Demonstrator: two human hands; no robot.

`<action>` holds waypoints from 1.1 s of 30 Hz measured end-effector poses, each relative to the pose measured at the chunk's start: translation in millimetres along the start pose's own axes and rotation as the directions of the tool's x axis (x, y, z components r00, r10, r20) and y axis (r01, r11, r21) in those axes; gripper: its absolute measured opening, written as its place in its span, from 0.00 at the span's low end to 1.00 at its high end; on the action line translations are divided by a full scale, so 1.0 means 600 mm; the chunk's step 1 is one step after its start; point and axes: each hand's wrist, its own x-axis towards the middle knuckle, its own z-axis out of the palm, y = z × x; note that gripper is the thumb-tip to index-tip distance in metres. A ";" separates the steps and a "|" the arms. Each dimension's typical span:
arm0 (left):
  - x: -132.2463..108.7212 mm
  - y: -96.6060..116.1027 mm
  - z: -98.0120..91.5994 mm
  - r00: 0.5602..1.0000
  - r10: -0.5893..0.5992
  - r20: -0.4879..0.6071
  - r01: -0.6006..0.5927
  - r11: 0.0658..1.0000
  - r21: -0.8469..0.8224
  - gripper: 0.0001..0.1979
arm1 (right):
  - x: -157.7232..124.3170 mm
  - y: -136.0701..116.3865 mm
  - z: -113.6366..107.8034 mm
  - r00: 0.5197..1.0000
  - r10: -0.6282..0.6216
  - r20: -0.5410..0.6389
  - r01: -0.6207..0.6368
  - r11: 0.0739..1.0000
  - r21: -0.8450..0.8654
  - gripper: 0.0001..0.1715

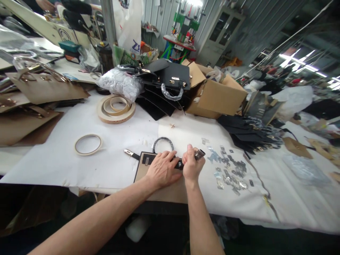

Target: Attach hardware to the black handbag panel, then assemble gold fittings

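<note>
A bag panel [140, 174] with a beige inner side and dark edge lies at the table's front edge. Its round black handle [163, 138] points away from me, and a strap with a metal plate [128, 152] sticks out to the left. My left hand [163, 170] rests flat on the panel, fingers stretched. Beside it, my right hand [191, 164] is closed in a fist around a short tool with a dark, shiny end [199, 154]; its lower end is hidden, so I cannot tell its kind. Small metal plates [233, 173] lie scattered to the right.
A tape roll [88, 144] and larger nested rolls [116, 109] lie on the left. Behind are black bag pieces [174, 76], a cardboard box [219, 95] and a plastic-wrapped bundle [120, 83]. Brown bags [42, 86] are stacked far left; black pieces [244, 129] lie right.
</note>
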 end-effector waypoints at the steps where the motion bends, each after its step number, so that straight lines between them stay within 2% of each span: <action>1: 0.001 0.001 0.001 1.000 -0.006 -0.003 0.006 1.000 0.006 0.27 | -0.002 -0.002 -0.004 1.000 0.008 -0.015 -0.008 0.998 0.061 0.29; 4: -0.001 0.002 0.004 1.000 0.001 -0.014 -0.001 1.000 0.014 0.28 | 0.004 -0.013 -0.024 0.999 0.011 -0.043 0.001 0.963 0.271 0.30; 7: -0.004 0.002 0.006 0.999 0.007 -0.031 -0.007 1.000 0.018 0.29 | 0.024 -0.028 -0.042 0.995 0.041 -0.094 -0.005 0.935 0.355 0.31; 11: -0.005 0.002 0.007 0.999 0.013 -0.044 -0.012 1.000 0.021 0.29 | 0.051 -0.032 -0.037 0.977 0.211 0.021 -0.206 0.924 0.321 0.34; 16: -0.004 0.002 0.008 0.999 0.019 -0.047 -0.018 0.999 0.030 0.29 | 0.068 -0.019 -0.014 0.947 0.293 0.130 -0.320 0.884 0.340 0.33; 24: -0.003 0.003 0.005 0.999 0.021 -0.033 -0.020 0.999 0.047 0.29 | 0.095 -0.001 0.001 0.888 0.448 0.101 -0.454 0.823 0.341 0.34; 29: -0.001 0.004 0.006 0.999 0.026 -0.038 -0.024 0.999 0.043 0.28 | 0.100 0.010 0.013 0.876 0.469 0.108 -0.480 0.830 0.283 0.34; 33: 0.001 0.004 0.007 0.999 0.013 -0.033 -0.012 0.999 0.036 0.28 | 0.084 0.009 0.015 0.910 0.392 0.137 -0.415 0.870 0.266 0.33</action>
